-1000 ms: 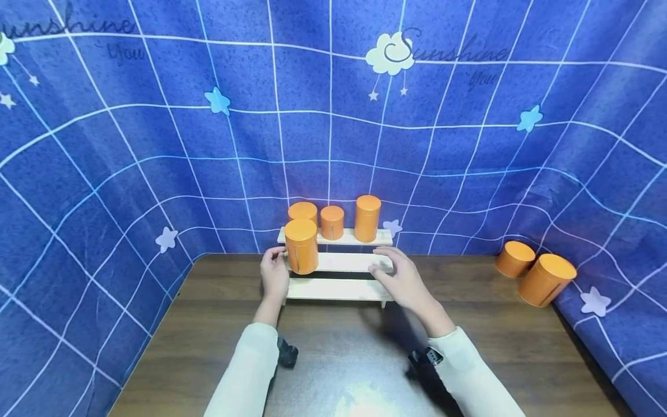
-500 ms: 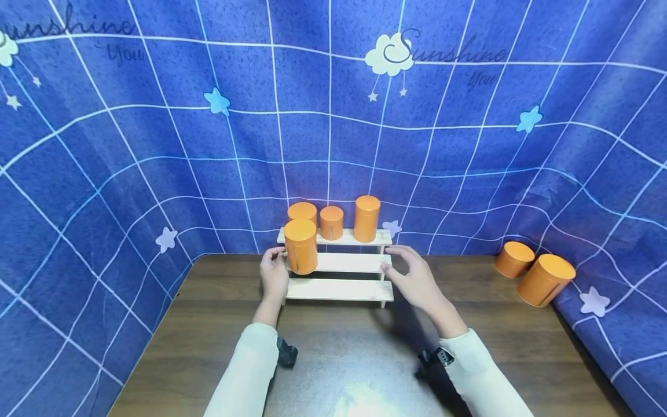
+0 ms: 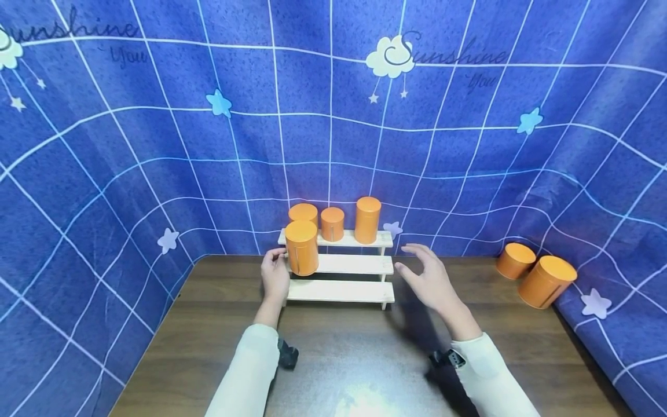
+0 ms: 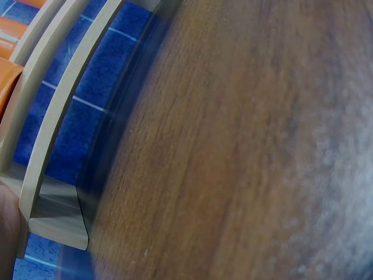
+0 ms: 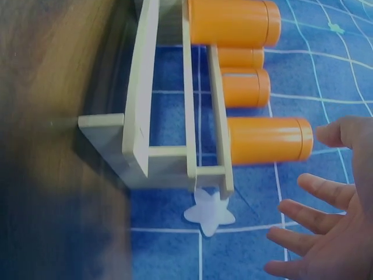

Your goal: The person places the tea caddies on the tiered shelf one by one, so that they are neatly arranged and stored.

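A pale wooden three-step rack (image 3: pixel 354 291) stands on the table. Its top step bears three orange canisters: a wide one (image 3: pixel 303 209), partly hidden, a short one (image 3: pixel 332 225) and a tall slim one (image 3: pixel 367 220). A large canister (image 3: pixel 302 250) sits at the left of the middle step. My left hand (image 3: pixel 274 277) rests at the rack's left end, fingertips close by that canister; in the left wrist view only a bit of the hand (image 4: pixel 8 224) shows beside the rack. Off the rack's right end, my right hand (image 3: pixel 431 282) hovers with fingers spread, holding nothing.
Two more orange canisters, a shorter one (image 3: pixel 515 260) and a bigger one (image 3: pixel 547 281), stand at the table's right back corner. A blue patterned curtain (image 3: pixel 333 139) hangs behind and along both sides of the brown wooden table (image 3: pixel 208 336).
My right hand has moved right, away from the rack's right end, and its fingers have spread apart. The left hand, rack and canisters have stayed in place.
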Demonstrator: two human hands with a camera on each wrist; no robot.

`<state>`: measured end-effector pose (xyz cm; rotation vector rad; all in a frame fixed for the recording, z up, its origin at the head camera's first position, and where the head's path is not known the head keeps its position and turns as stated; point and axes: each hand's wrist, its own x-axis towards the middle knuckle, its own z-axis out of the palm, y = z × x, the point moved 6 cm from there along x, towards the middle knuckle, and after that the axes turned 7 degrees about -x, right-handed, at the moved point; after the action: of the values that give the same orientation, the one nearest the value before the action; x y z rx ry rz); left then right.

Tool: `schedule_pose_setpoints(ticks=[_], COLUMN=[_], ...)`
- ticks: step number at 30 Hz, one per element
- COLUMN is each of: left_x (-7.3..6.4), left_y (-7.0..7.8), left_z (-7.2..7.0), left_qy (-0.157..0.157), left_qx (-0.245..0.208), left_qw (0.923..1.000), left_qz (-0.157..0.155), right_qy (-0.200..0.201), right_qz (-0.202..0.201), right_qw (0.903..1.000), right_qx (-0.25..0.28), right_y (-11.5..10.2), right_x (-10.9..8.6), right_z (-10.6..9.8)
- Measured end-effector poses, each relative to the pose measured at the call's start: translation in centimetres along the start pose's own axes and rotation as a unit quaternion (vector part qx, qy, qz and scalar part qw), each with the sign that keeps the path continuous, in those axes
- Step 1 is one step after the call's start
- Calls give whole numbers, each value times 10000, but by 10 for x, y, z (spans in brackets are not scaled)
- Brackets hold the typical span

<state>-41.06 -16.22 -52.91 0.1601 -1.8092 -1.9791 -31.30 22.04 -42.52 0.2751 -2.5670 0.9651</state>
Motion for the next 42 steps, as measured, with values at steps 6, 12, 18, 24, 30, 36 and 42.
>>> schedule_pose_setpoints(ticks=[6,12,18,24,30,36,42], left_x=[1,-1,-3,-2,-3,-2,-2], left_y=[-1,0,1,-1,1,-1,0], left_z=[0,0,0,1,1,0,0], left_qy=[12,32,48,37,-2,-6,-6], left_qx=[-55,-20,21,45,-131,-142,-114], left_qw=[10000,10000,10000,10000,9999,9999,9999], left_qz=[5,40,39,74,57,40,23], right_qy=[231,477,771,920,1134,1448,1639], right_qz=[72,126,256,296,293,220,151], right_qw=[9997,9986,9964,9947,9916,9869,9829], right_qx=[-97,-208,-249,-351,-549,-671,-828], right_y=[9,21,30,37,48,59,68], right_x=[0,-1,-4,-6,-9,-13,-17], right_z=[-12,-22,-36,-48,-59,-69,-76])
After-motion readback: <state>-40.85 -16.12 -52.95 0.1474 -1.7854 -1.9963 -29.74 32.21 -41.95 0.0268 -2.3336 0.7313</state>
